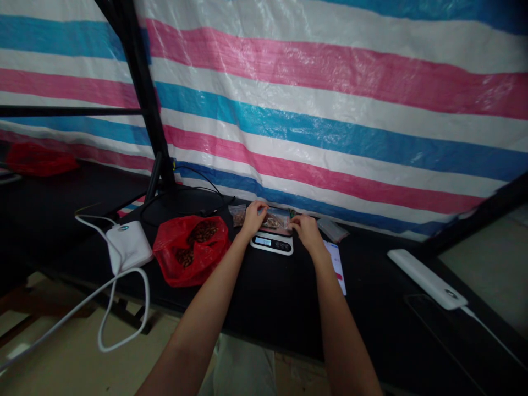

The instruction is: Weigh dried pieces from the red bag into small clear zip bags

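Observation:
A clear zip bag (275, 221) with small brown and pale bits inside lies over the pan of a white digital scale (272, 243). The scale's display is lit, but its digits are too small to read. With fingers bent in a pinch, my left hand (254, 216) is at the bag's upper left. My right hand (307, 231) has its fingers closed at the bag's right edge. Left of my left hand lies another small filled bag (237, 215). A red plastic bag (193, 250) with dark brown beans or nuts stands open beside my left forearm.
Flat clear bags (332, 230) and a phone (336, 267) with a bright screen lie right of my right hand. A white power bank (427, 278) is farther right; a cabled white device (128, 246) sits left. A black metal post (150, 104) rises behind, before a striped plastic sheet (309, 110).

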A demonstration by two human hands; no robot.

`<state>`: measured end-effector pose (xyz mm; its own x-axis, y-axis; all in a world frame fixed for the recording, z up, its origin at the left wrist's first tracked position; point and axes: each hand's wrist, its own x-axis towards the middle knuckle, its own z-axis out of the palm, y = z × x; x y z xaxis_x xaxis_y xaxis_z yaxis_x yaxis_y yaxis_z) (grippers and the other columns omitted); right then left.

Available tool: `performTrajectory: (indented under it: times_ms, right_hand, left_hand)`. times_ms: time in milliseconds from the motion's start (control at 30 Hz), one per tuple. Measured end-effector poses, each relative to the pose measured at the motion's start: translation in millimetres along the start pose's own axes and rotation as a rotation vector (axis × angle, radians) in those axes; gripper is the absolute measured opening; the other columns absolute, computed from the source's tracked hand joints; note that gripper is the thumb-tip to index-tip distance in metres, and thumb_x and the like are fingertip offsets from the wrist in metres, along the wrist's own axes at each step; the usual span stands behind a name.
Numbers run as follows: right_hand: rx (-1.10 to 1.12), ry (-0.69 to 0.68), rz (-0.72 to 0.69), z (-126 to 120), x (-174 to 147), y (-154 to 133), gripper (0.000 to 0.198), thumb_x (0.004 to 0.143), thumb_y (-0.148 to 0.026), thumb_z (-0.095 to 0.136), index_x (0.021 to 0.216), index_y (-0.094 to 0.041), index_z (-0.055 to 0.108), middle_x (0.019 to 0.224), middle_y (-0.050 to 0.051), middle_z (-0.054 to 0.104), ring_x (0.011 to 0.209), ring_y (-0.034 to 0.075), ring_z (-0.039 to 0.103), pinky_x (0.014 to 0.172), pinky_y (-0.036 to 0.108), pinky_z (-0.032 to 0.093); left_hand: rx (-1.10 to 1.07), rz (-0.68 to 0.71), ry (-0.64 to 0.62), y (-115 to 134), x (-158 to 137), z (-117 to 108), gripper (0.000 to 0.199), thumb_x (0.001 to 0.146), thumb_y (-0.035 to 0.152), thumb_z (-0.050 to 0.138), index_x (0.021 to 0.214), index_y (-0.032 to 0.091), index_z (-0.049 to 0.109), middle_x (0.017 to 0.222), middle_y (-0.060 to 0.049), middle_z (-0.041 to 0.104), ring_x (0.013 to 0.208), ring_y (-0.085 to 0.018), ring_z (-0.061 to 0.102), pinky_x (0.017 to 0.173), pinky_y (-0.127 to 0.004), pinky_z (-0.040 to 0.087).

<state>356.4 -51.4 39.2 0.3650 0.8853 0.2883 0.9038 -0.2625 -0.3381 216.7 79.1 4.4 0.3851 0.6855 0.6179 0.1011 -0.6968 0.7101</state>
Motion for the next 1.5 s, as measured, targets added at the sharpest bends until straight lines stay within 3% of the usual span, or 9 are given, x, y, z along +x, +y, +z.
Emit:
performTrajectory:
  times_ms: [200, 300, 733, 967, 1500]
  right_hand:
    - [0.007, 0.271, 0.065, -11.9, -1.8, 35.0, 0.013, 0.078, -0.021, 0.052, 0.08, -0.015, 0.063, 0.08, 0.007, 0.062, 0.076, 0.018, 0.055, 0.074, 0.029, 0.04]
    - [0.012, 0.318, 0.112, -15.0, -4.1, 46.4, 0.013, 0.078, -0.022, 0.052, 0.081, -0.014, 0.062, 0.08, 0.007, 0.062, 0.074, 0.018, 0.055, 0.073, 0.029, 0.039]
    - [0.068, 0.293, 0.137, -8.9, -2.8, 51.4, 0.014, 0.075, -0.023, 0.05, 0.079, -0.016, 0.061, 0.081, 0.006, 0.064, 0.072, 0.018, 0.057, 0.073, 0.03, 0.041]
    - [-0.062, 0.285, 0.236, -13.2, -11.3, 47.1, 0.016, 0.076, -0.02, 0.048, 0.087, -0.018, 0.06, 0.09, 0.007, 0.064, 0.08, 0.019, 0.058, 0.072, 0.03, 0.039]
    - [-0.324, 0.182, 0.299, -18.4, -16.5, 33.3, 0.023, 0.082, -0.024, 0.045, 0.098, -0.019, 0.061, 0.097, 0.011, 0.065, 0.091, 0.024, 0.059, 0.074, 0.035, 0.037]
  left_hand:
    - [0.001, -0.006, 0.01, 2.0, 0.7, -2.0, 0.013, 0.077, 0.012, 0.05, 0.076, 0.016, 0.062, 0.082, -0.004, 0.063, 0.081, -0.016, 0.057, 0.078, -0.03, 0.045]
    - [0.005, -0.011, 0.009, 1.8, 1.0, -1.9, 0.013, 0.077, 0.011, 0.05, 0.076, 0.016, 0.062, 0.081, -0.004, 0.063, 0.081, -0.016, 0.057, 0.078, -0.03, 0.045]
    - [0.004, -0.024, -0.003, -1.6, 1.0, 0.3, 0.012, 0.077, 0.012, 0.05, 0.076, 0.015, 0.061, 0.081, -0.004, 0.062, 0.08, -0.016, 0.057, 0.078, -0.03, 0.045]
    - [-0.009, 0.005, 0.007, -0.5, 1.2, -0.7, 0.012, 0.077, 0.01, 0.05, 0.076, 0.013, 0.062, 0.081, -0.006, 0.062, 0.079, -0.017, 0.056, 0.077, -0.029, 0.044]
    - [0.001, 0.015, 0.012, -2.2, 1.6, -0.5, 0.012, 0.078, 0.011, 0.05, 0.077, 0.015, 0.062, 0.081, -0.004, 0.062, 0.081, -0.016, 0.056, 0.078, -0.029, 0.043]
